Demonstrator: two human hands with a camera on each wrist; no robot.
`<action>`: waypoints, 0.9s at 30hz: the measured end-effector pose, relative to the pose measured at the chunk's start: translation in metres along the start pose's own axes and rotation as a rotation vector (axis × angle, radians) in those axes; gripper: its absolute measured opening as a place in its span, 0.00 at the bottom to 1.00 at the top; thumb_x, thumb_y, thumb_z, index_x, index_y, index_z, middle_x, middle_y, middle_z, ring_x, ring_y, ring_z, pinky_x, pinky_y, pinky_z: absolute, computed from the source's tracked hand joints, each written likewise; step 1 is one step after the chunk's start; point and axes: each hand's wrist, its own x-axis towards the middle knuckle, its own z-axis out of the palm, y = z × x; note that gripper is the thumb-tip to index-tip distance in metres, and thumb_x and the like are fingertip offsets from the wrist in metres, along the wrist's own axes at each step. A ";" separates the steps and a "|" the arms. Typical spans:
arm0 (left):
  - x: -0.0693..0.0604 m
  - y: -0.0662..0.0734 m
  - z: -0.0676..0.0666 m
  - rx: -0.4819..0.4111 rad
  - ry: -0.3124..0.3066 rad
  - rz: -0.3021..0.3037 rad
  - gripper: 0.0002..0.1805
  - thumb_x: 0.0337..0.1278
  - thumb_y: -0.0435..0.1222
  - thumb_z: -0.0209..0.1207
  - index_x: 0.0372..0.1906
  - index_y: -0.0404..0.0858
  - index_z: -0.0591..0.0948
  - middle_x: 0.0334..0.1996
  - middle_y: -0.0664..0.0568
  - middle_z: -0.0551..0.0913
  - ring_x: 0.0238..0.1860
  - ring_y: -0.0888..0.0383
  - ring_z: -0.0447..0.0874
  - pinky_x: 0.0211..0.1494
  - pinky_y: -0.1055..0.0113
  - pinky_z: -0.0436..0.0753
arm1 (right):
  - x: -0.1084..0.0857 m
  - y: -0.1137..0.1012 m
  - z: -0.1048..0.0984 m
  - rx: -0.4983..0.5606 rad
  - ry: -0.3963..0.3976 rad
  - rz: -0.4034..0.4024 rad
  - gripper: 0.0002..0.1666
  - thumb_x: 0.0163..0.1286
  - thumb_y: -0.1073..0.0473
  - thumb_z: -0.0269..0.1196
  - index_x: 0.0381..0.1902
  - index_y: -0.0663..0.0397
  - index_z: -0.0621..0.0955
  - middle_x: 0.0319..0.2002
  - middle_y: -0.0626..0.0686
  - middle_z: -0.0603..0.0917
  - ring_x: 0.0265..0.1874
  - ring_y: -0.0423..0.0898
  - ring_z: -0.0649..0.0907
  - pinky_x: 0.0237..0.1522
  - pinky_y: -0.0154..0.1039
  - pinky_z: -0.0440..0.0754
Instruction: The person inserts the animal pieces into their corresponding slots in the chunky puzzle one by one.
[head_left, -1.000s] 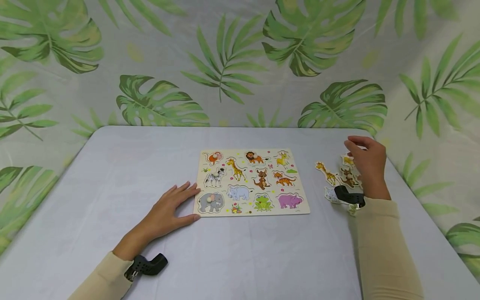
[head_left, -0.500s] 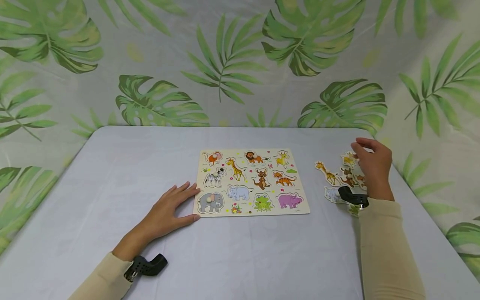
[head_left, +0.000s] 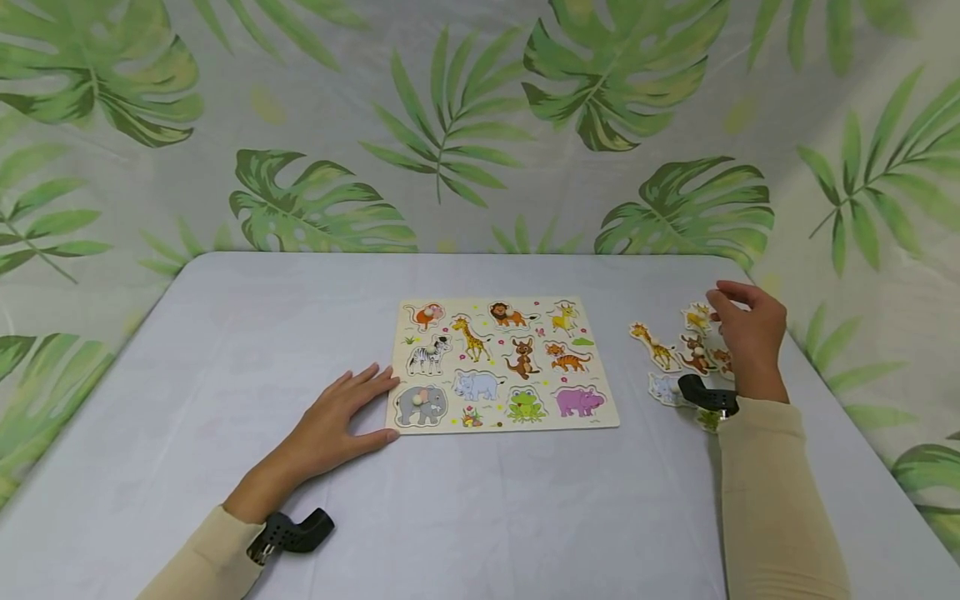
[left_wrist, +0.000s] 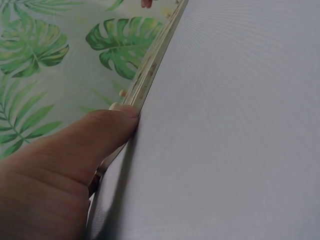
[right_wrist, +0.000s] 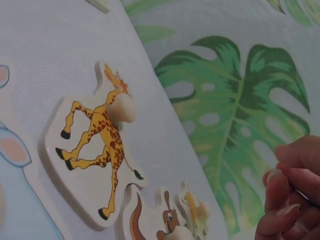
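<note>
My left hand (head_left: pixel 330 425) lies with spread fingers at the left edge of a wooden animal puzzle board (head_left: pixel 609 419); the left wrist view has its thumb (left_wrist: pixel 107 127) against the edge. My right hand (head_left: pixel 750 333) hovers over loose puzzle pieces on the right, its fingers loosely curled and nothing visible in them. Beside and under it lie knobbed pieces: a giraffe (head_left: pixel 654 346), a kangaroo (head_left: pixel 697 354), a yellow deer-like animal (head_left: pixel 697 317), and a pale blue animal (head_left: pixel 664 389). An orange piece (head_left: pixel 722 360) and a green piece (head_left: pixel 707 419) are partly hidden by the hand and wrist camera.
Knobbed elephant (head_left: pixel 420 406), monkey (head_left: pixel 430 315) and lion (head_left: pixel 513 315) pieces sit in the board. A white cloth (head_left: pixel 480 517) covers the table. Behind it hangs a leaf-patterned curtain (head_left: pixel 450 225).
My right hand has shifted to the right and slightly nearer, uncovering more of the yellow and orange pieces. The left hand and the board have stayed in place.
</note>
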 end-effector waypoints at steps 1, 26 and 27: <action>0.000 0.000 0.000 0.000 0.002 0.001 0.40 0.51 0.56 0.66 0.68 0.45 0.71 0.70 0.53 0.66 0.73 0.50 0.56 0.76 0.49 0.50 | 0.000 0.001 0.000 0.002 0.000 0.003 0.27 0.66 0.41 0.61 0.61 0.42 0.79 0.49 0.41 0.79 0.34 0.36 0.81 0.27 0.23 0.76; -0.001 -0.002 0.002 0.000 0.019 0.026 0.39 0.51 0.54 0.66 0.68 0.44 0.71 0.70 0.51 0.67 0.73 0.48 0.56 0.75 0.48 0.51 | 0.011 0.018 0.009 0.042 -0.028 0.114 0.29 0.66 0.41 0.62 0.62 0.43 0.78 0.50 0.40 0.77 0.34 0.33 0.79 0.33 0.30 0.76; -0.001 -0.002 0.001 0.002 0.019 0.023 0.39 0.51 0.54 0.66 0.68 0.44 0.71 0.70 0.51 0.67 0.73 0.48 0.56 0.75 0.48 0.51 | 0.011 0.019 0.009 0.052 -0.029 0.120 0.29 0.66 0.42 0.62 0.62 0.43 0.78 0.48 0.39 0.77 0.34 0.34 0.79 0.32 0.30 0.76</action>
